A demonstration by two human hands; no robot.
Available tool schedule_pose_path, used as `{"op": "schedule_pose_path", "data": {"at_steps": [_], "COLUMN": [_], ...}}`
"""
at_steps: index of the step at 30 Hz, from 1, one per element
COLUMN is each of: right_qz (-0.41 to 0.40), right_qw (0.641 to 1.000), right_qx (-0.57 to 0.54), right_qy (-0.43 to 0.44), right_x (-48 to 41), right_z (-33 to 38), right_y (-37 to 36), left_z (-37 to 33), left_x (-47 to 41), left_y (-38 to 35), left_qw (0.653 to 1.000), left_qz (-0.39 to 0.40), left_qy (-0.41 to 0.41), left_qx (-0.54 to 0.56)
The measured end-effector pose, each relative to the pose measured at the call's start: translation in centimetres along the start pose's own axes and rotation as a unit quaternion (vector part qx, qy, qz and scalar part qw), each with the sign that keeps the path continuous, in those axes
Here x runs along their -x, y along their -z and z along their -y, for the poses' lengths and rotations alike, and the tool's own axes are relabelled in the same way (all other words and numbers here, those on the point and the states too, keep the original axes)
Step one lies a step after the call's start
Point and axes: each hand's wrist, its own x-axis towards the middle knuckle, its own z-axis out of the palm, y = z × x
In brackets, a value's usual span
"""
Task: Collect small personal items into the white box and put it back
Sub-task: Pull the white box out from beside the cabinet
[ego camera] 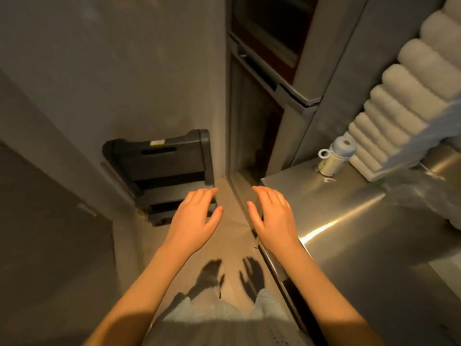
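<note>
Since the white box is nowhere in view, the first risk is that the person sets off for the wrong place, and nothing here shows where the box sits or where it goes back. At the left, a dark folded step stool (162, 158) leans against the wall with its foot on the floor (225, 196) of the narrow passage; a careless step forward could catch it and send it sliding or toppling. The left hand (197, 216) hangs over that floor with its fingers (209, 192) loosely spread, holding nothing, and the right hand (272, 218) beside it is likewise slack and empty, just above the edge of the steel bench (361, 221). A quick reach could knock the wrist on that hard edge. Behind them stands a tall steel cabinet (309, 58) whose protruding door corner is something to bump into in so tight a space. Further right, a small pale bottle (335, 158) with a loop on its cap stands on the bench just beside a stack of rolled white towels (399, 96). It is probably one of the items to collect, and on the smooth metal a sideways brush could tip it. At the far right lies crumpled clear plastic (424, 196), which could hide small items from view.
</note>
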Motion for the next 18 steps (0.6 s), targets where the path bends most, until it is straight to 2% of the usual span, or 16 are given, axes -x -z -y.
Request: {"op": "schedule_pose_path", "data": {"at_steps": [4, 10, 18], "right_qz": [-0.061, -0.155, -0.239], "right_qw": [0.993, 0.951, 0.865], "right_qx": [0.025, 0.056, 0.103], "right_qy": [-0.099, -0.262, -0.429], "right_x": [-2.8, -2.9, 2.4], "right_z": [0.1, 1.8, 4.7], "right_y": [-0.4, -0.1, 0.8], "left_z": [0.9, -0.3, -4.0], "left_x": [-7.5, -15.1, -14.1], "left_y": [0.4, 0.8, -2.2], "left_qw": [0.99, 0.944, 0.861], "left_qz": [0.066, 0.148, 0.242], "left_qy": [-0.124, -0.295, -0.444], "left_qx": [-0.005, 0.017, 0.062]}}
